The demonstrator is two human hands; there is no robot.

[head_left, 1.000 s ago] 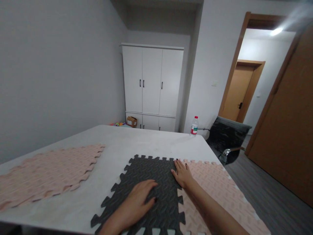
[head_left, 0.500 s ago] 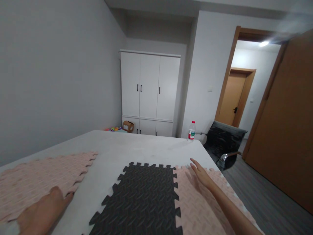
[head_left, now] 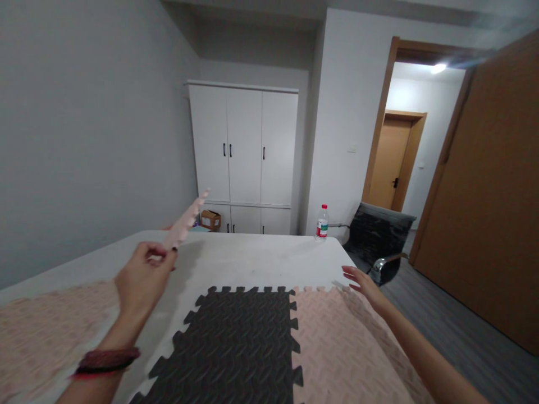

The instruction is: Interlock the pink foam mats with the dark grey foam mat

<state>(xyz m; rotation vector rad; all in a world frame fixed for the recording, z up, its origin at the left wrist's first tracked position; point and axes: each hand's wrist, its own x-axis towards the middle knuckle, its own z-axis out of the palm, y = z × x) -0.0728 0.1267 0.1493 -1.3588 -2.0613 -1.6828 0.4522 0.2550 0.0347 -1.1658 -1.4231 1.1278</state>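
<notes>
My left hand [head_left: 145,275] is closed on the edge of a pink foam mat tile [head_left: 186,222], raised above the table and seen nearly edge-on. Below and left of that hand lies another pink foam tile [head_left: 50,331], flat on the white table [head_left: 256,261]. A black foam mat tile [head_left: 236,345] with a raised tread pattern lies in the middle, its right edge against a second flat pink tile [head_left: 332,342]. Over the far right part of this pink tile hovers my right hand [head_left: 365,285], open, fingers apart, holding nothing.
A clear bottle with a red cap [head_left: 322,223] stands at the table's far right corner. Beyond the right edge is a black chair [head_left: 377,238]. A white cabinet [head_left: 244,148] and a cardboard box [head_left: 210,220] are behind the table. A wall borders the left side.
My left hand has lifted a pink tile off the left of the table, moving up and forward. My right hand has shifted slightly right. The view has turned a little.
</notes>
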